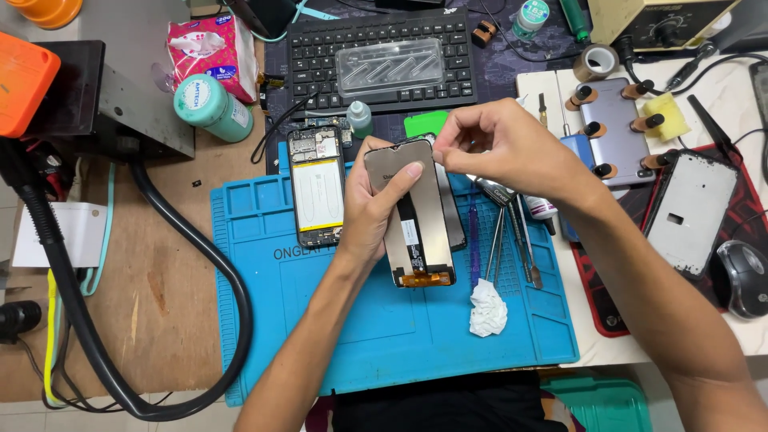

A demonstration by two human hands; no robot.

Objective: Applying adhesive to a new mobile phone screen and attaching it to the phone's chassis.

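Blue mat (pixel 384 336): I'm seeing it lying under both hands, catching small parts.
Screen (pixel 416 216): I'm watching it being held back-side up above the mat, flex cable at the lower end, prob. so the rear stays in view.
L hand (pixel 368 212): fingers are wrapping the screen's left edge, thumb pressing on top; closed firmly on it, steadying.
R hand (pixel 496 144): fingertips are pinching together at the screen's top right corner; whether anything is between them, I can't tell.
Phone (pixel 318 188): lying open just left of the L hand, battery showing.
Tweezers (pixel 512 240): resting near the right, within reach.
Tissue (pixel 487 308): sitting crumpled below them.
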